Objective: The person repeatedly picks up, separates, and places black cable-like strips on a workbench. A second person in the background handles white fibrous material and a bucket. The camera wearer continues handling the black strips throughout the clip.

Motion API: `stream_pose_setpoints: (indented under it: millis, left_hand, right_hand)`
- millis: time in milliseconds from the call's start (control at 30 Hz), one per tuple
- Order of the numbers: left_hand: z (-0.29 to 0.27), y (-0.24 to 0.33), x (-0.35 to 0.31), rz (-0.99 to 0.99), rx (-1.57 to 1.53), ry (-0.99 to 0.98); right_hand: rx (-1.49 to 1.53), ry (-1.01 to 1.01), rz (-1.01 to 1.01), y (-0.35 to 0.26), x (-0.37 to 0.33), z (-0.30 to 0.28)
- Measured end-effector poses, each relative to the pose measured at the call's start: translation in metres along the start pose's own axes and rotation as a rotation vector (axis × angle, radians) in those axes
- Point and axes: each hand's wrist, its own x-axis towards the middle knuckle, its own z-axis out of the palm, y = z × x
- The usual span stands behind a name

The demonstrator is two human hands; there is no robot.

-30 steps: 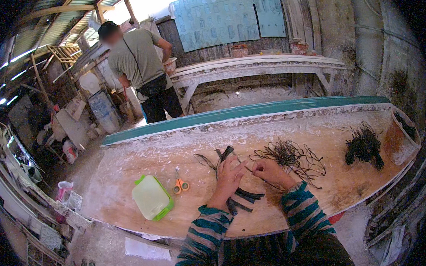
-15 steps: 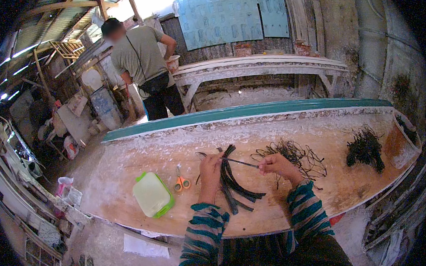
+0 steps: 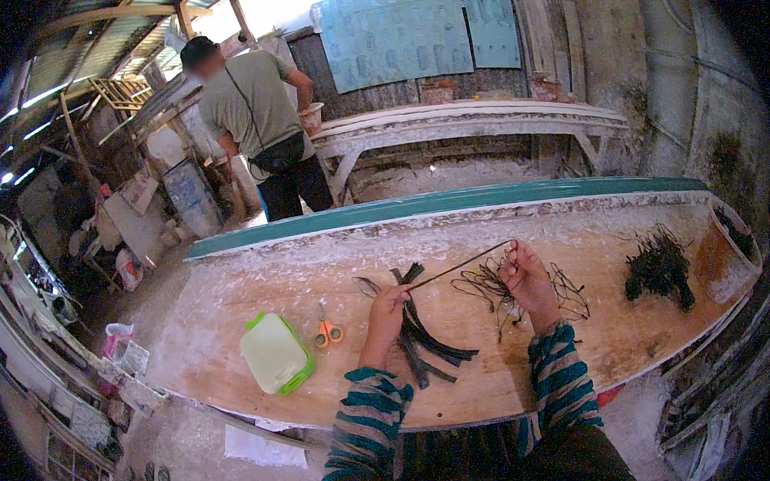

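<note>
A thin black strip is stretched between my two hands, slanting up to the right. My left hand is closed on its lower end, next to a bundle of wider, flat black strips on the wooden tabletop. The fingertips of my right hand pinch the other end, higher up. Beneath that hand spreads a loose tangle of thin black loops, partly hidden by it. Orange-handled scissors lie left of my left hand.
Left of the scissors sits a box with a pale lid and green clips. A dark stringy heap lies at the right, near a tilted container. A teal board edges the table's far side. Beyond stands another person by a bench.
My right hand has moved up and away from my left, and a longer length of the strip now spans between them. My left hand has shifted slightly.
</note>
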Motion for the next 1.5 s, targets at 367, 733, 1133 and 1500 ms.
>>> stream_pose_setpoints:
  millis: [367,733,1133,1500]
  left_hand:
    - [0.012,0.025,-0.007,-0.298,-0.070,-0.195]
    - [0.027,0.036,-0.012,-0.376,-0.477,-0.195]
    - [0.028,0.044,-0.014,-0.401,-0.502,-0.199]
    - [0.029,0.038,-0.014,-0.456,-0.598,-0.202]
  right_hand:
    - [-0.157,0.121,0.007,0.014,-0.001,0.001]
    - [-0.744,0.019,0.292,0.059,-0.021,0.033]
    - [-0.891,-0.085,0.322,0.061,-0.023,0.033]
    - [-0.937,-0.091,0.388,0.058,-0.026,0.045]
